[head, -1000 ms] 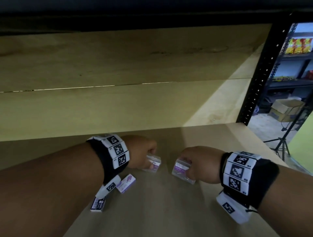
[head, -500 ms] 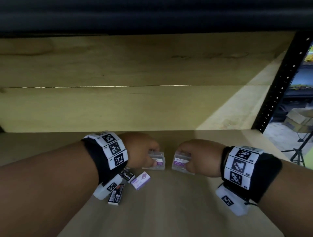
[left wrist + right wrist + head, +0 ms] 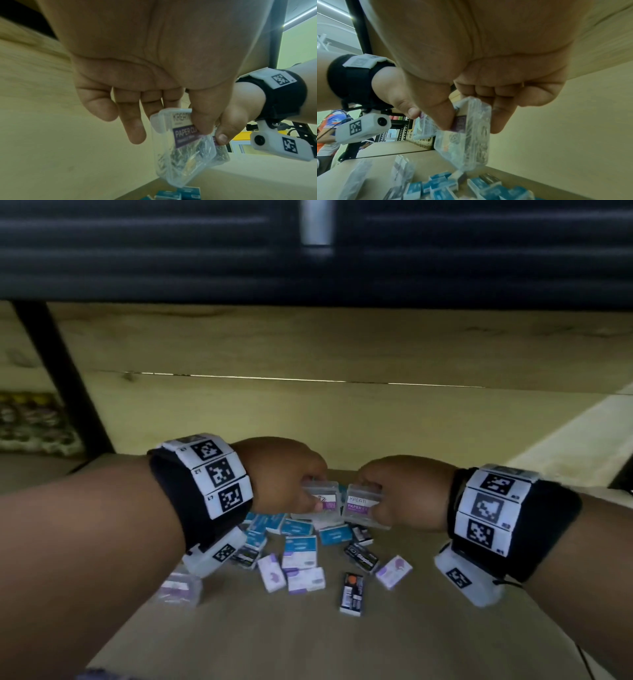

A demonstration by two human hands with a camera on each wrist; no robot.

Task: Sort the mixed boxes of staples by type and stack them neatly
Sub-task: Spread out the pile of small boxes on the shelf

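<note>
at nine o'clock on the shelf (image 3: 342, 642), under my left forearm, a clear case with a purple label (image 3: 178, 590) lies flat. my left hand (image 3: 282, 474) is curled round a clear plastic box (image 3: 322, 501), thumb on its label and fingers behind it, lifted off the shelf above the pile. through its wall i see thin metal pieces, and the label reads paper cl-, the rest covered by my thumb. just beside it at three o'clock, nearly touching, my right hand (image 3: 400, 491) pinches a second clear box (image 3: 361, 505) of the same kind, thumb on the purple label and fingers curled behind.

below both hands, toward six o'clock, lies the mixed heap: blue boxes (image 3: 299, 549) in the middle, white and lilac boxes (image 3: 306, 578) in front of them, a black box (image 3: 352, 594) at five o'clock and a lilac box (image 3: 394, 571) further right. none of them is stacked; they lie at odd angles, some touching.
</note>
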